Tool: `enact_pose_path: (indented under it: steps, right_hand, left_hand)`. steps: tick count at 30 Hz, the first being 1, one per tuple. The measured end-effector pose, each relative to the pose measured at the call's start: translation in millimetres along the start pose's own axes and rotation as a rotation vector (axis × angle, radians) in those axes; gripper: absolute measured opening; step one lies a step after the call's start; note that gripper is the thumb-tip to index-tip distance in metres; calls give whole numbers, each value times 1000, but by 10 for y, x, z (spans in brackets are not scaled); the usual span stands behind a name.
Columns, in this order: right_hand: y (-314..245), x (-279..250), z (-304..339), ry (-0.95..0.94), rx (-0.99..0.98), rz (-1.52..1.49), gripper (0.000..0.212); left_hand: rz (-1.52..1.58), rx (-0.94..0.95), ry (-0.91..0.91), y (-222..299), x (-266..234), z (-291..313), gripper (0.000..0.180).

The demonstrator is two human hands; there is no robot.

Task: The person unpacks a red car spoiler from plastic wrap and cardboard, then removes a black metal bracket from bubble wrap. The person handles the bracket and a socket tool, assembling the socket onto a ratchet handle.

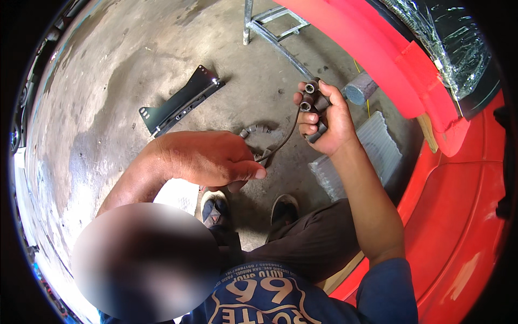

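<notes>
My right hand (pixel 329 119), raised at centre right, is closed around several dark metal sockets (pixel 306 102). Two of their round hollow ends face up, and a dark curved piece shows below the fingers. From this bundle a thin dark cable (pixel 293 131) curves down and left to my left hand (pixel 210 162). The left fingers are curled with the thumb pointing right, and the cable's lower end meets them. Whether it is pinched there or passes behind is hard to tell. A grey curved piece (pixel 258 129) lies on the floor just beyond the left hand.
A black metal bracket (pixel 181 102) lies on the concrete floor at the left. Red car bodywork (pixel 453 200) fills the right side. Further back are a metal stand (pixel 278 27) and a grey cylinder (pixel 360 88). Clear plastic wrap (pixel 372 151) lies beside the car. A blurred patch hides the lower left.
</notes>
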State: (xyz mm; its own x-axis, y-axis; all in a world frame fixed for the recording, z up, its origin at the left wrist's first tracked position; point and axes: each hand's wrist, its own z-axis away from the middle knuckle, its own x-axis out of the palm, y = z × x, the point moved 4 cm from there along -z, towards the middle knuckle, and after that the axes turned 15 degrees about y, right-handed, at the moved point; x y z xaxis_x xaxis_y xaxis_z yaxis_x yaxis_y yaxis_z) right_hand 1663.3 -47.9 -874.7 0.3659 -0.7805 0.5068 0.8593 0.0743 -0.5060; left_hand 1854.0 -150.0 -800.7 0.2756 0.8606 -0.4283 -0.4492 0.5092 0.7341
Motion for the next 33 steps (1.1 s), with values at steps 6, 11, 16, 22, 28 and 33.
enact_pose_path:
  steps: [6, 11, 16, 22, 28, 33]
  right_hand:
    - [-16, 4, 54, -16, -35, 30, 35]
    - [5, 20, 57, 7, 17, 16, 35]
    - [-7, 53, 83, -37, -23, 24, 35]
    - [-30, 56, 112, 13, -124, 27, 32]
    - [-30, 37, 95, 39, -164, 55, 34]
    - [-23, 37, 88, 47, -183, 61, 36]
  left_hand:
    - [16, 40, 7, 81, -5, 60, 54]
    - [19, 33, 22, 70, -14, 47, 56]
    - [34, -64, -4, -13, -42, 20, 60]
    - [52, -138, 45, -77, -67, 41, 63]
    - [58, -120, 4, -100, -60, 34, 63]
    - [97, -118, 49, -113, -78, 32, 62]
